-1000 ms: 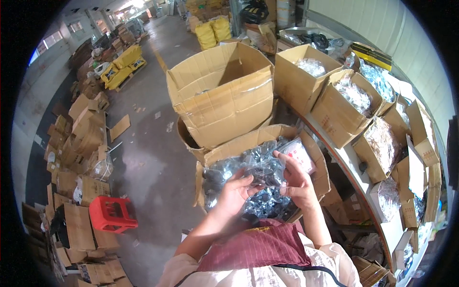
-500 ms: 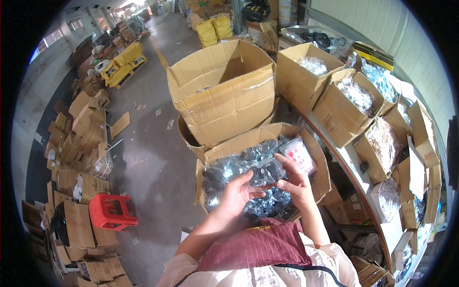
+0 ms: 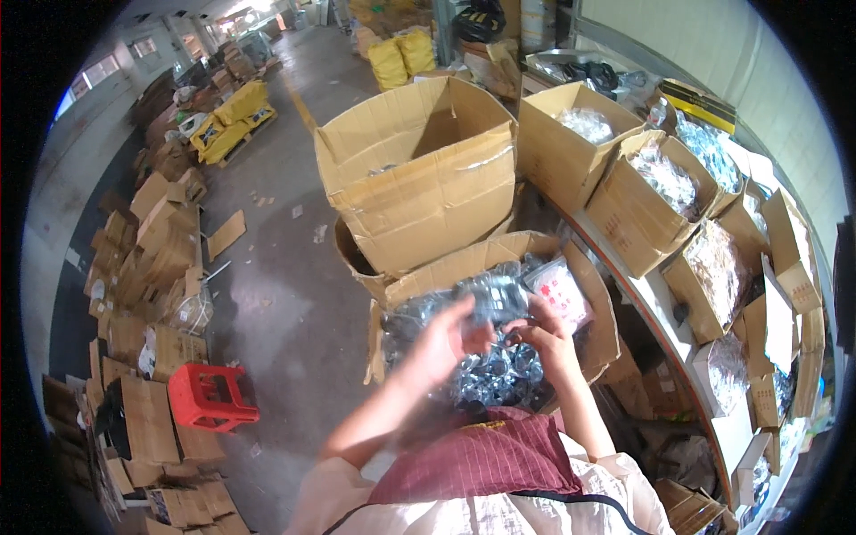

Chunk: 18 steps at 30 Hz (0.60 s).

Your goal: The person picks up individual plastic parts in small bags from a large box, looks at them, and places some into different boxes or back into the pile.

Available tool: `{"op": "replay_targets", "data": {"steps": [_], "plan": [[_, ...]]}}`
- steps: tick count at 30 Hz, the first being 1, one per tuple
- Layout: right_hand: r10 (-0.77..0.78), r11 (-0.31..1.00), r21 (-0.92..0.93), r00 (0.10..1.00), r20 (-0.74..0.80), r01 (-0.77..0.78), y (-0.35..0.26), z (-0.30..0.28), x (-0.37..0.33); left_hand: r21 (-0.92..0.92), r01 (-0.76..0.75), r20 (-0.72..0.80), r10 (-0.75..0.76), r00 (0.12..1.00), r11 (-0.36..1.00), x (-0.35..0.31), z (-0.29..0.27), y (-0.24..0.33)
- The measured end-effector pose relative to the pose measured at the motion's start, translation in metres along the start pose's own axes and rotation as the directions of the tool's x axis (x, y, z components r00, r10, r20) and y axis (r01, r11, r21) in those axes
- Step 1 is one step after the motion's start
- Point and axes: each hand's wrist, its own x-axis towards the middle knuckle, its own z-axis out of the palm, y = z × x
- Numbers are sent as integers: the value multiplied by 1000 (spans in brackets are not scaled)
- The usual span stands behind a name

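Observation:
In front of me is an open cardboard box point(image 3: 584, 366) full of dark, shiny rounded pieces point(image 3: 499, 379), with clear plastic at its left side. Over it, a blurred bundle of dark glossy pieces point(image 3: 496, 298) is between my hands; its exact kind cannot be made out. My left hand point(image 3: 453, 341), smeared by motion, closes on its left and lower side. My right hand point(image 3: 542, 333), its fingers bent, grips its right end. Beside the right hand, a clear packet with a white sheet and red print point(image 3: 560, 292) lies on the box's contents.
A taller open carton point(image 3: 428, 209) stands just beyond. Along the right, a curved bench point(image 3: 655, 308) bears several cartons point(image 3: 646, 201) of plastic-wrapped goods. A red stool point(image 3: 212, 397) and piled cardboard point(image 3: 147, 392) are on the left. Yellow sacks point(image 3: 401, 61) stand farther back.
Half a second ago my hands were apart, fingers spread, over the clear plastic. Now the fingers are bent around the dark bundle, which is raised between them.

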Motion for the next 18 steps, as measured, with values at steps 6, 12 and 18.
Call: {"op": "replay_targets", "data": {"steps": [6,12,18], "plan": [[162,609,-787,987,4,-97,141,-91,45,-135,-471,255,490,834,872,60,44,119],[914,73,-993,404,29,-95,266,-148,6,25,-239,534,189,824,971,70,8,68],[844,40,-977,516,146,210,285,-127,-4,42,144,94,-148,985,989,47,-81,-43]]}}
